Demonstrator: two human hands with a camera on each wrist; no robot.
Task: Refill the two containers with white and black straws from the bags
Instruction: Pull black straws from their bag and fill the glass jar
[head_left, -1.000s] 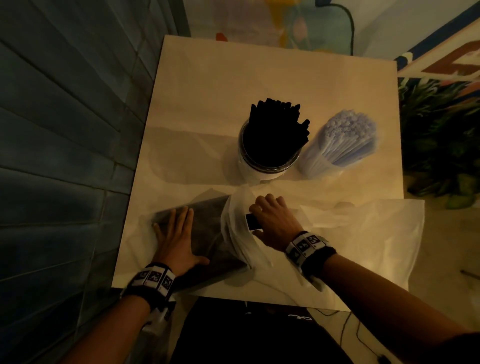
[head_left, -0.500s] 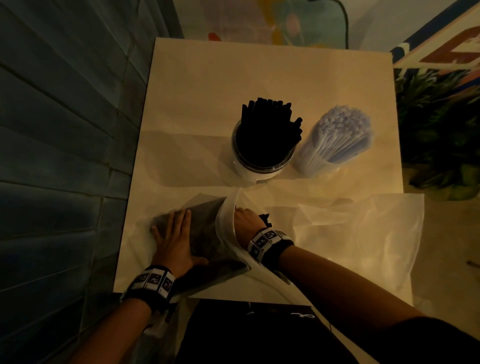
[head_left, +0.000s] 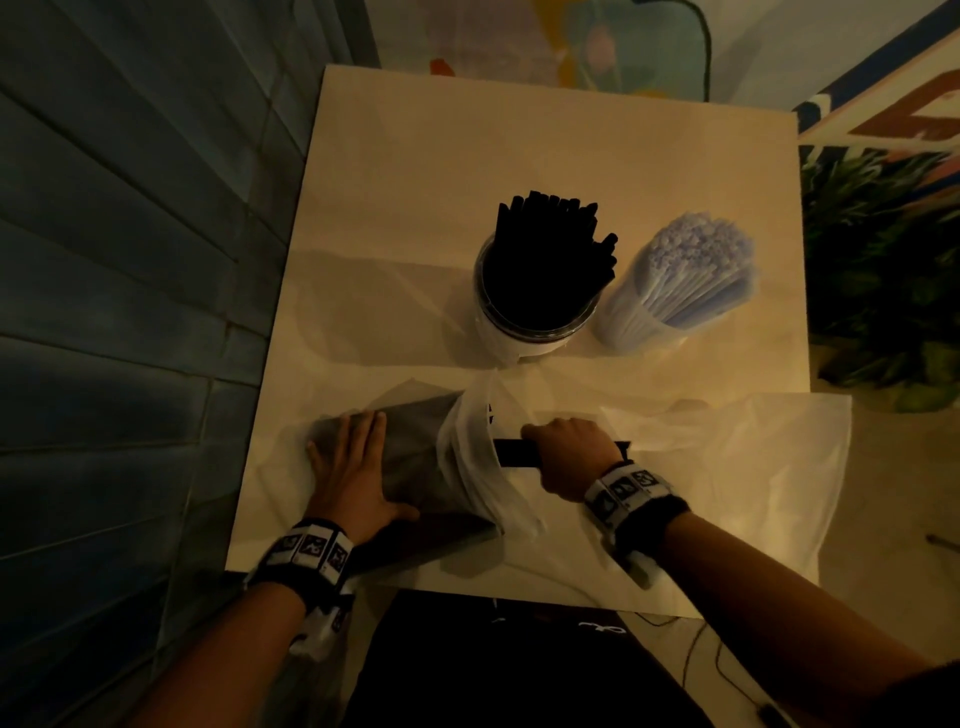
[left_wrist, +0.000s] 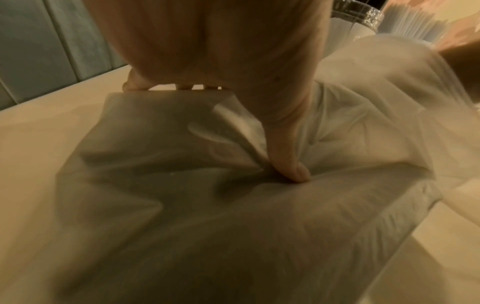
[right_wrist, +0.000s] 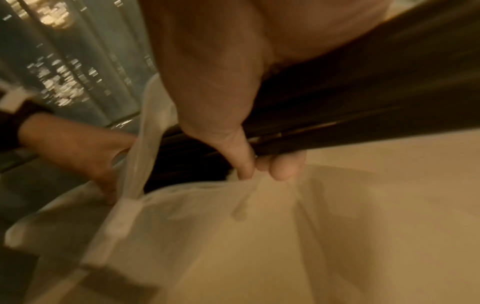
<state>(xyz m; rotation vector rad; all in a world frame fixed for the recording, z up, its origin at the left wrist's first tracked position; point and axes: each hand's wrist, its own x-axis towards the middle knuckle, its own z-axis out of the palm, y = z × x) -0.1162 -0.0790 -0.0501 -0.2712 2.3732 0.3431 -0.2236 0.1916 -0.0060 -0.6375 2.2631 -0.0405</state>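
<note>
- At the far middle of the table (head_left: 415, 182), a clear jar (head_left: 524, 332) stands packed with black straws (head_left: 550, 260); just to its right, a clear container (head_left: 639, 332) is full of white straws (head_left: 691, 265).
- Near the front edge lies a translucent bag (head_left: 415, 457), dark inside, its mouth facing right.
- The left hand (head_left: 353, 478) presses flat on the bag, fingers straight.
- The right hand (head_left: 569, 452) grips a bundle of black straws (head_left: 514, 453) at the bag's mouth.
- A second, pale bag (head_left: 727, 467) lies at the right.

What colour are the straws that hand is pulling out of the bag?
Black. The right hand grips a bundle of black straws, clearest in the head view.
</note>
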